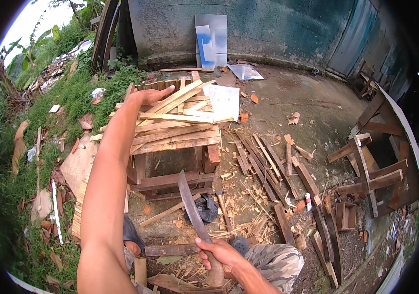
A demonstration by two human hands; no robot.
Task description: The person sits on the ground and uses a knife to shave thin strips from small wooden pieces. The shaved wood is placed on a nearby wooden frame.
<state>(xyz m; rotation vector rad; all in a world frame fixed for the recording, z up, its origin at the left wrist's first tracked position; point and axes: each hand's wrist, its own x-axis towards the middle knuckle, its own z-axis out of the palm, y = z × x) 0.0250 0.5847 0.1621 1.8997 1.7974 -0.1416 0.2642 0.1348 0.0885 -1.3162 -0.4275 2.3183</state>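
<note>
My right hand [221, 257] is closed round the wooden handle of a machete [193, 203]. Its dark, slightly curved blade points up and away from me, in front of a low wooden bench [172, 182]. Light wooden strips [177, 117] lie piled crosswise on the bench top. My left arm stretches far forward, and my left hand [149, 95] rests at the back left of this pile. A finger is stretched out over the strips; the other fingers are partly hidden, and I see nothing held there.
A hammer [223, 210] and a dark plastic bag [202, 208] lie before the bench among wood chips. Dark planks [263, 166] are strewn to the right, near a broken wooden frame [371, 171]. Grass [47, 161] borders the left; a wall [268, 34] stands behind.
</note>
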